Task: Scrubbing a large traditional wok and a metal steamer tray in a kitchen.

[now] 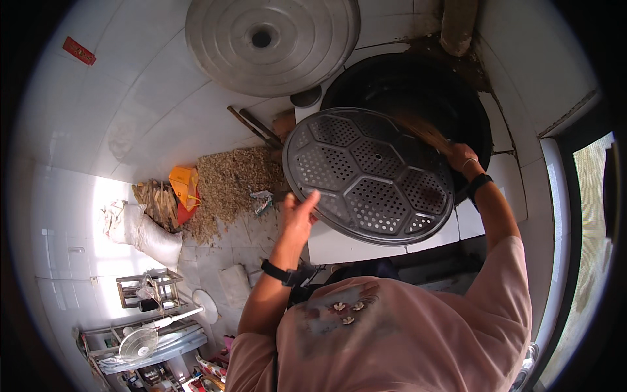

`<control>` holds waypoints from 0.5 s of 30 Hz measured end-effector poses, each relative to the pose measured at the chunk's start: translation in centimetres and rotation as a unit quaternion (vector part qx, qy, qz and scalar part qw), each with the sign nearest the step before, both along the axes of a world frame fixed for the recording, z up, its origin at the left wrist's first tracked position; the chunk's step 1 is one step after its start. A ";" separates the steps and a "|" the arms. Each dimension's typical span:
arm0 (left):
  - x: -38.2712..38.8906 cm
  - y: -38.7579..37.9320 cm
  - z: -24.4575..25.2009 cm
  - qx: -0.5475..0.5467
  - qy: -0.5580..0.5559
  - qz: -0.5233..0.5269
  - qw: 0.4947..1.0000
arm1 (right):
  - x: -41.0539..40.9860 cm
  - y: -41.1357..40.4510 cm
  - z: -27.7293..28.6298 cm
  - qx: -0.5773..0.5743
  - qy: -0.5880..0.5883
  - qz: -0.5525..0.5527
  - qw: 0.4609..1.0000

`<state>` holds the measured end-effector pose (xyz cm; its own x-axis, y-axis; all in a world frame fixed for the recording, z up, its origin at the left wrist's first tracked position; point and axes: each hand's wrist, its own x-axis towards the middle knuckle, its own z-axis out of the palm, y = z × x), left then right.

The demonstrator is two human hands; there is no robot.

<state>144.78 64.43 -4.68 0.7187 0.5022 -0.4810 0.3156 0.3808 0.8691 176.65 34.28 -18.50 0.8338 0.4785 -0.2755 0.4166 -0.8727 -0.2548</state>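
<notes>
My left hand [298,215] grips the near left rim of a round metal steamer plate [374,188], its thumb on top. Hexagon-like ridges divide the plate into panels punched with small holes. The plate is tilted over the white-tiled stove top [343,245] and covers the near part of a large dark wok [406,83] set into it. In my right hand [463,158] is a brown straw brush [426,131], blurred, at the plate's far right side. Whether its tip touches the plate I cannot tell.
A large round metal lid [274,44] leans against the tiled wall behind. Left of the stove lie a heap of wood chips [235,181], an orange bag [185,186], split firewood [154,203] and a white sack [147,235]. A window [590,245] is at right, a fan [139,343] lower left.
</notes>
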 end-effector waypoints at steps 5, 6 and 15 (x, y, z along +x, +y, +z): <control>1.4 -6.5 0.6 -0.165 -0.049 -0.033 0.984 | -2.4 4.0 0.2 -0.062 -0.002 0.074 0.995; 1.8 -6.0 0.4 -0.135 -0.035 -0.056 0.989 | -2.3 3.5 0.4 -0.006 0.001 0.043 0.999; 5.3 -1.6 2.9 -0.091 -0.065 0.055 0.992 | -1.6 -0.4 -0.2 -0.075 -0.018 0.077 0.994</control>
